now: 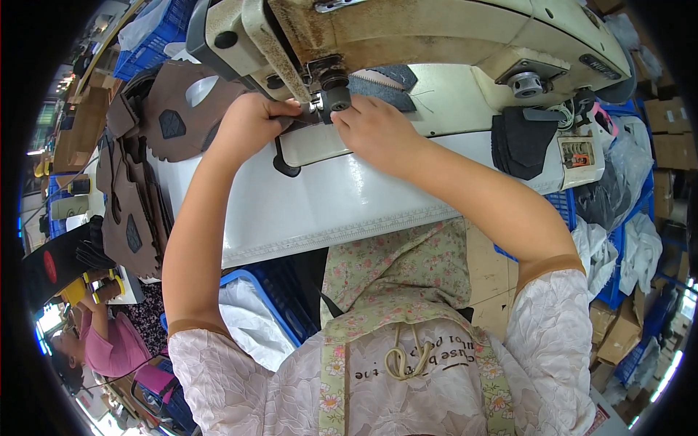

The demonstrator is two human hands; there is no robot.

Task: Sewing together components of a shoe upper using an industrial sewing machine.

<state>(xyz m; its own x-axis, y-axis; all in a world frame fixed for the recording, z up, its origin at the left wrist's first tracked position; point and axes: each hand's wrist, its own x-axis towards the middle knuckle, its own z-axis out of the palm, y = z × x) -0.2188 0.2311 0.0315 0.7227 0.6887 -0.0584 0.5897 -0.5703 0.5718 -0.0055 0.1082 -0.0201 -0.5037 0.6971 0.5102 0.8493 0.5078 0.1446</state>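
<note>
The left hand (251,125) and right hand (378,134) meet under the head of a large, stained cream sewing machine (407,40). The left grip is together, thumb and fingers clamped on a dark piece of material (297,120) that lies on the machine bed beside the black wheel (337,100) of the foot. The right grip is curled close against that wheel, its fingertips partly hidden, so I cannot tell whether it is closed on the piece. The wheel and needle parts stand between the two hands.

Behind the right hand lie blue-grey scraps (385,89), with loose thread (424,103) trailing near them. To the left, a wide brown cut piece (171,102) with a dark patch crowds up to the left wrist, and a pile of brown pieces (131,207) lies along that end of the white counter (320,200). A stack of black pieces (523,142) sits right of the right forearm. A ruler strip (342,232) runs along the near edge.

Below the counter, a blue crate (251,276) holds white cloth (251,320). Plastic bags (631,171) and cardboard boxes (665,123) fill the far right; a co-worker in pink (120,345) is at the lower left.
</note>
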